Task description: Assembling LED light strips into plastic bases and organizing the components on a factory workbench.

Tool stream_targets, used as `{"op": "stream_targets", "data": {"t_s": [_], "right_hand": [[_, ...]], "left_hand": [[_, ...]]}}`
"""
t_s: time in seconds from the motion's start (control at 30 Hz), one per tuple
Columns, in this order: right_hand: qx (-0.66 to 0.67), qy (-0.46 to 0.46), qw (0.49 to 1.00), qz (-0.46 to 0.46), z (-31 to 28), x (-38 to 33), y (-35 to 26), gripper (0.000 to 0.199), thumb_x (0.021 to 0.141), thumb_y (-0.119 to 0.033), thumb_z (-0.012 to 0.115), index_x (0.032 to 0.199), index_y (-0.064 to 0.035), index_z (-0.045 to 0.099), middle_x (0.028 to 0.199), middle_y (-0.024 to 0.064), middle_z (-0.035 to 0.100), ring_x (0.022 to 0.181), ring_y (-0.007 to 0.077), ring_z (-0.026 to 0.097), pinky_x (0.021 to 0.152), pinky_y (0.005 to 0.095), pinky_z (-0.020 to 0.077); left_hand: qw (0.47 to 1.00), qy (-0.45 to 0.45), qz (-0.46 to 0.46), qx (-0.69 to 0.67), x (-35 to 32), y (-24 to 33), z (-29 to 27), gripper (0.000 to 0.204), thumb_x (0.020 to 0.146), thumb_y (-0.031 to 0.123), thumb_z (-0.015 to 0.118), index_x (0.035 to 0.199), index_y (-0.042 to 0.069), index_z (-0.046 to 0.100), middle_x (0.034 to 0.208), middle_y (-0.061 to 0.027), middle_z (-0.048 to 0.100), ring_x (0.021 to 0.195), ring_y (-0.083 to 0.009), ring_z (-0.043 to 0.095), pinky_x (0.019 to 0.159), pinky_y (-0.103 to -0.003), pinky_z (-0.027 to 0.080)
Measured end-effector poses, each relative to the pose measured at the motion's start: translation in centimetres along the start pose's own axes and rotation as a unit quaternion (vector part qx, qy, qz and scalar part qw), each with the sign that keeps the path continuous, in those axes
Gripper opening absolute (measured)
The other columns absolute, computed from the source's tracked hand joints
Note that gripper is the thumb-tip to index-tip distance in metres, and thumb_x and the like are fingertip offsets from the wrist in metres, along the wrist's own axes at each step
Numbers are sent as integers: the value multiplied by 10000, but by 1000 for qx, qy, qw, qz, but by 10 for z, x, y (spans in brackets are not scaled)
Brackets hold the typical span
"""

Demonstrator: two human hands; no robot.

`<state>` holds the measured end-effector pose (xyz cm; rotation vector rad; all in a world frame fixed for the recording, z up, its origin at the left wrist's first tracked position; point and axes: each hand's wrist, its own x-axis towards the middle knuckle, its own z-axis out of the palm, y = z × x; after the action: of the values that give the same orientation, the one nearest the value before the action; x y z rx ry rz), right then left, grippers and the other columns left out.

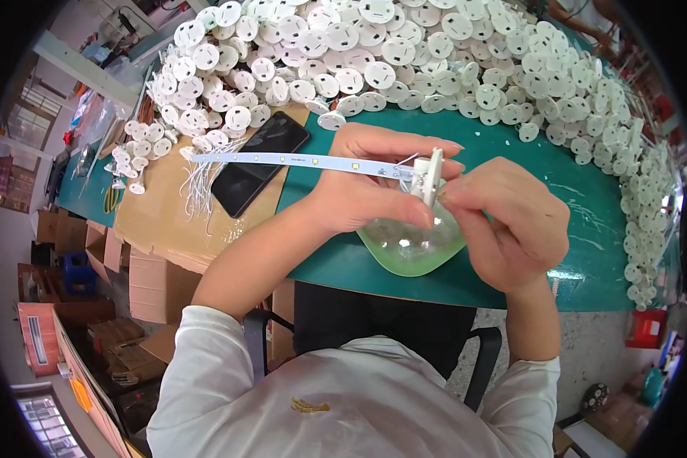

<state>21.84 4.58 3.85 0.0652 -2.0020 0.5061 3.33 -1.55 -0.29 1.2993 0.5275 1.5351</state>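
Note:
My left hand (359, 183) is closed round a white round plastic disc (435, 177), held edge-on over the green table, thumb on the near side and fingers behind. From the disc's back a white LED strip (298, 161) with small yellow chips stretches left. A short thin wire shows where strip and disc meet. Close against the disc's right face, my right hand (515, 217) has thumb and forefinger pinched together; what lies between them is too small to tell. Below both hands stands a clear green-tinted bowl (412, 259), partly covered by them.
A large heap of similar white discs (382, 74) curves along the table's (313, 256) far and right sides. To the left, a black phone (259, 164) and a bundle of thin white wires (198, 187) lie on brown cardboard (156, 221). Chair armrests flank my lap.

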Motion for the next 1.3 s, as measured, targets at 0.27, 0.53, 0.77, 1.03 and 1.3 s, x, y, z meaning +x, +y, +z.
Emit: {"op": "stream_targets", "data": {"t_s": [0.27, 0.53, 0.77, 1.03, 1.3], "right_hand": [[84, -46, 993, 76, -7, -1, 7, 196, 690, 74, 727, 871, -1, 712, 845, 105, 685, 664, 196, 638, 560, 267, 492], [65, -52, 991, 107, -14, -2, 2, 185, 690, 70, 720, 859, -6, 719, 807, 92, 701, 686, 181, 670, 593, 261, 517], [-56, -38, 997, 22, -5, -2, -5, 168, 698, 110, 696, 840, 30, 655, 738, 134, 677, 587, 203, 643, 540, 256, 496], [-89, 12, 996, 27, 10, -8, -7, 186, 711, 122, 697, 874, 47, 647, 796, 158, 684, 672, 231, 670, 617, 267, 523], [10, 20, 994, 105, 9, -10, -4, 138, 774, 127, 661, 899, 69, 650, 844, 144, 690, 730, 186, 670, 642, 259, 527]], "left_hand": [[999, -11, 27, 34, 3, 3, 2, 583, 616, -2, 868, 1157, -46, 658, 990, -137, 717, 912, -159, 684, 843, -290, 543], [997, -12, 26, 69, 2, 6, 9, 574, 612, 19, 886, 1143, -31, 673, 972, -116, 720, 880, -135, 674, 806, -268, 536], [995, 14, 41, 92, -1, 9, 10, 571, 607, 17, 893, 1134, -28, 676, 968, -120, 722, 890, -149, 686, 824, -284, 551], [991, 6, 70, 117, 4, 6, 4, 541, 639, -19, 862, 1137, -62, 655, 1020, -177, 710, 952, -204, 694, 889, -342, 556], [998, 22, 46, 39, 2, 7, 3, 535, 659, -42, 841, 1152, -78, 636, 1056, -193, 695, 984, -220, 687, 894, -353, 560]]}}
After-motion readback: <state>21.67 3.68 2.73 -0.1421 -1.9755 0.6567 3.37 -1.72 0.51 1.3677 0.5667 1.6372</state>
